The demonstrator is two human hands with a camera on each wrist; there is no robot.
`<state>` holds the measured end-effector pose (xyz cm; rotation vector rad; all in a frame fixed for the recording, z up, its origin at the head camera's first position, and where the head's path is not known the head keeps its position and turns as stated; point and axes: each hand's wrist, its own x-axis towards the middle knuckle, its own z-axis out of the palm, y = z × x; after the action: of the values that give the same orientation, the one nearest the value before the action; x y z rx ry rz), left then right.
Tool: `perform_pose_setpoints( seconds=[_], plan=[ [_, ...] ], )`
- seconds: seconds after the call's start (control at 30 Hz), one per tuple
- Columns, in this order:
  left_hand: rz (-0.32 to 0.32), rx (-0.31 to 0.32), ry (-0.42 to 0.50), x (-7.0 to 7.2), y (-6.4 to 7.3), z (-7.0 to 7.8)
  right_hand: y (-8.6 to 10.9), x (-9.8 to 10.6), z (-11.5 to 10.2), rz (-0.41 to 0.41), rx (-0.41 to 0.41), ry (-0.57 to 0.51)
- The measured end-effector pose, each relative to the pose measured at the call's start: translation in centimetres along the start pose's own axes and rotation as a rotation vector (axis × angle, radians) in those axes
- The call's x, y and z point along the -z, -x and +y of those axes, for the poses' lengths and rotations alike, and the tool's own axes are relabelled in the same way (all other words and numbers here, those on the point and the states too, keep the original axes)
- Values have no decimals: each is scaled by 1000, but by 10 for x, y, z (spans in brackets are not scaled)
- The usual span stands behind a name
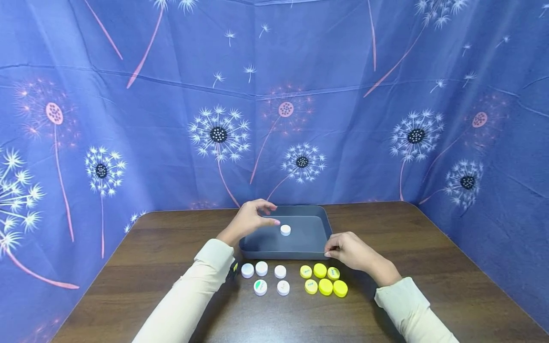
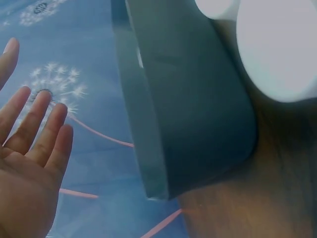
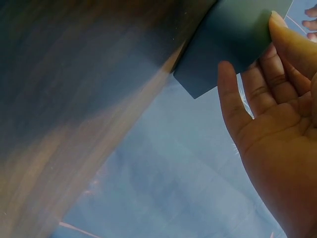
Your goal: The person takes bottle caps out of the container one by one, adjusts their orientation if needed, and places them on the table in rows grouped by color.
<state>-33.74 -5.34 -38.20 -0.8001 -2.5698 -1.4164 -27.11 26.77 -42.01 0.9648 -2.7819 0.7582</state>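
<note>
A dark grey rectangular tray [image 1: 306,236] lies at the back middle of the table, with one white bottle cap [image 1: 285,230] inside it. Over the tray's left side, my left hand [image 1: 250,221] is held with thumb and fingers apart, its thumb tip close to that cap. The left wrist view shows this hand's fingers [image 2: 37,129] spread, with nothing between them. At the tray's near right corner, my right hand [image 1: 351,251] pinches the wall between thumb and fingers; the right wrist view shows the thumb [image 3: 292,42] on the tray wall [image 3: 228,44].
In front of the tray, several white bottle caps [image 1: 280,272] stand on the left and several yellow caps [image 1: 320,270] on the right, in two loose rows. The brown wooden table [image 1: 163,267] ends at a blue dandelion-print cloth [image 1: 356,157] behind and along the sides.
</note>
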Motion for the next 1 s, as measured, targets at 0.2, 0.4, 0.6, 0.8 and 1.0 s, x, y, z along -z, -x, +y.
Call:
perform_pose_setpoints(
  seconds=[0.2,0.4,0.6,0.8,1.0],
  plan=[
    [0,62,2,-6,-9,-11,-1,0,0,5,7,4],
    [-55,88,-72,-17,-17,-26,0,0,1,0,1,-4],
    [-99,86,-137,-30,-27,-35,1,-1,-1,7,5,6],
    [-111,118,-147,-36,-33,-37,-1,-1,-1,18,20,10],
    [-149,137,-226,-40,-36,-35,-1,0,-1,15,11,5]
  ],
)
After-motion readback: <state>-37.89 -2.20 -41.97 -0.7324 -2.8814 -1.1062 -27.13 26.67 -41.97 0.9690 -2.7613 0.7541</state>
